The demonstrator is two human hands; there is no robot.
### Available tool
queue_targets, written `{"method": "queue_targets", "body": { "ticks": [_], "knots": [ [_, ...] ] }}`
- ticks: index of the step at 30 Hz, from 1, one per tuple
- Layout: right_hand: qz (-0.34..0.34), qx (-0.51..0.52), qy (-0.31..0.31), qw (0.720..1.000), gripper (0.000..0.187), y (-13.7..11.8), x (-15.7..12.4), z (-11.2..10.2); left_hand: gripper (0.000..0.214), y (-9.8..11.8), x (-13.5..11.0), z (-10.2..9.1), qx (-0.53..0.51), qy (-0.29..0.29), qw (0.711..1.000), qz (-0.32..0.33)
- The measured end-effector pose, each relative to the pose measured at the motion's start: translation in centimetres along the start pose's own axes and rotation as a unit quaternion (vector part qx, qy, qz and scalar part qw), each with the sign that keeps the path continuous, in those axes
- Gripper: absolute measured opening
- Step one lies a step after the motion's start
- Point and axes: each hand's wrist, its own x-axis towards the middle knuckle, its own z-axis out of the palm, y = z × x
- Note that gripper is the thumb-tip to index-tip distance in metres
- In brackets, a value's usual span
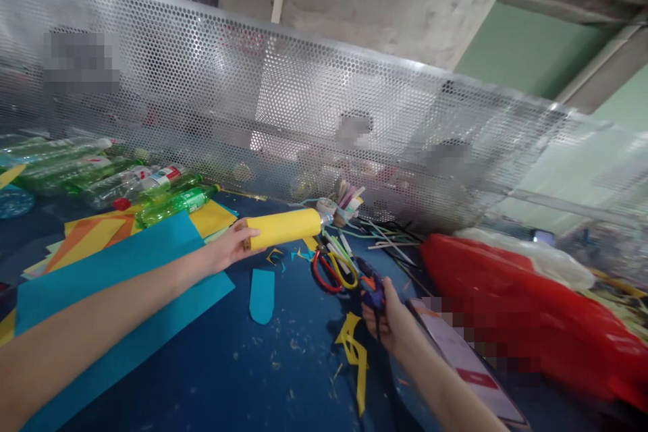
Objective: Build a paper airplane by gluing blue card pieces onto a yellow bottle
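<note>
The left hand (pixel 233 247) has its fingers (pixel 250 234) closed on one end of a yellow-wrapped bottle (pixel 284 227); the right hand (pixel 385 317) curls its fingers (pixel 372 318) around a glue gun (pixel 373 290) near scissors (pixel 335 268).

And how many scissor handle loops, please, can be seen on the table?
2: a red loop and, just to its right, a yellow loop. Both are on the blue table, left of the right hand. Others may be hidden.
</note>
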Motion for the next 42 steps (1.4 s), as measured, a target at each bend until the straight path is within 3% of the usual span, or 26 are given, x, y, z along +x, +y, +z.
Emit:
{"method": "queue_targets", "body": {
  "ticks": [3,8,11,14,17,19,21,25,26,30,34,36,40,42],
  "knots": [
    [0.063,0.071,0.067,0.993,0.041,0.1,-0.4,0.5,0.034,-0.1,-0.1,0.1,0.0,0.001,1.0,-0.004],
    [0.113,0.117,0.034,0.986,0.031,-0.6,-1.2,0.5,0.036,-0.1,-0.3,0.2,0.006,0.011,1.0,-0.008],
    [0.167,0.064,-0.008,0.984,0.041,-1.1,-2.1,-0.2,0.035,-0.3,-0.1,-0.1,0.004,-0.001,1.0,-0.007],
    [0.163,-0.105,-0.037,0.98,0.055,-1.9,-3.0,-1.0,0.034,-0.6,0.3,-0.4,0.005,-0.013,1.0,-0.003],
    [0.076,-0.349,-0.025,0.934,0.059,-2.9,-3.7,-1.0,0.034,-0.8,0.5,-0.4,0.004,0.0,1.0,-0.001],
    [-0.035,-0.433,-0.058,0.899,0.047,-3.4,-3.9,-0.1,0.034,-1.1,0.6,-0.4,0.0,0.012,1.0,0.004],
    [-0.14,-0.455,-0.117,0.872,0.036,-3.5,-4.0,1.7,0.033,-1.3,0.6,-0.4,-0.005,0.017,1.0,0.018],
    [-0.266,-0.514,-0.21,0.788,0.017,-2.6,-3.4,7.4,0.031,-1.7,0.7,-0.5,-0.009,0.037,0.997,0.068],
    [-0.31,-0.523,-0.222,0.763,0.006,-2.2,-3.1,8.9,0.031,-1.7,0.7,-0.6,-0.008,0.047,0.996,0.078],
    [-0.393,-0.564,-0.197,0.7,0.018,-0.6,-1.4,13.4,0.036,-2.0,0.8,-1.0,-0.012,0.064,0.993,0.094],
    [-0.393,-0.557,-0.192,0.706,0.005,0.2,-0.4,14.4,0.038,-2.4,0.8,-1.4,-0.02,0.04,0.994,0.101],
    [-0.38,-0.53,-0.214,0.727,0.005,0.0,-0.3,14.0,0.039,-2.5,0.8,-1.5,-0.029,0.027,0.994,0.098],
    [-0.241,-0.343,-0.306,0.855,0.008,-1.9,0.1,12.3,0.046,-2.5,1.0,-1.8,-0.048,0.034,0.995,0.081],
    [-0.174,-0.236,-0.318,0.902,0.015,-3.2,0.5,11.2,0.047,-2.4,0.9,-1.8,-0.05,0.04,0.995,0.072]
  ]
}}
